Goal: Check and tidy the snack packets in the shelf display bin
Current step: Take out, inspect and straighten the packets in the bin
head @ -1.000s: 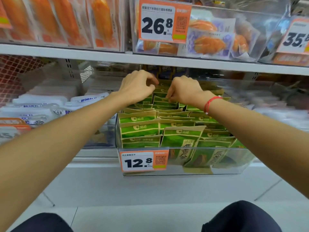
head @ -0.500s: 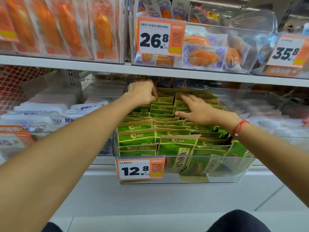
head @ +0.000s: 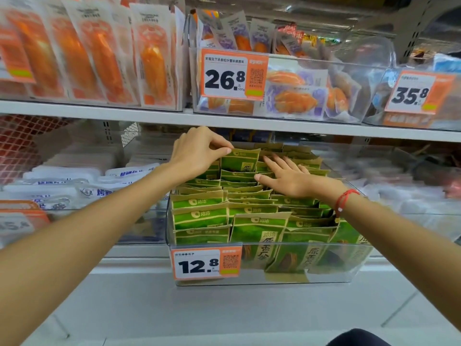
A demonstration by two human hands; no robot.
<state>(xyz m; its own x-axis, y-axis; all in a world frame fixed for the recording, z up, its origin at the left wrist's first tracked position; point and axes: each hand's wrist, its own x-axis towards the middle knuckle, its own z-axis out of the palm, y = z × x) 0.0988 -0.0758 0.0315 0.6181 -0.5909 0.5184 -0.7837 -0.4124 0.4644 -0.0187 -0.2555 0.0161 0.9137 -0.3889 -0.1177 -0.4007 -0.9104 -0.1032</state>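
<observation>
A clear plastic display bin (head: 269, 277) on the lower shelf holds several rows of green and tan snack packets (head: 199, 217). My left hand (head: 197, 152) pinches the top edge of one green packet (head: 240, 159) at the back of the bin and holds it raised above the others. My right hand (head: 287, 174) lies flat with straight fingers on the packets in the right rows, just beside the raised packet. A red string bracelet circles my right wrist. An orange price tag (head: 207, 263) reading 12.8 hangs on the bin's front.
The shelf edge (head: 224, 121) runs close above both hands. Above it stand orange packets (head: 99, 53) and a clear bin (head: 349, 96) tagged 26.8. White packets (head: 62, 188) fill the bin to the left, and blurred goods lie to the right.
My left hand has pinched a back packet and lifted it up. My right hand went from curled at the back rows to lying flat on the right rows.
</observation>
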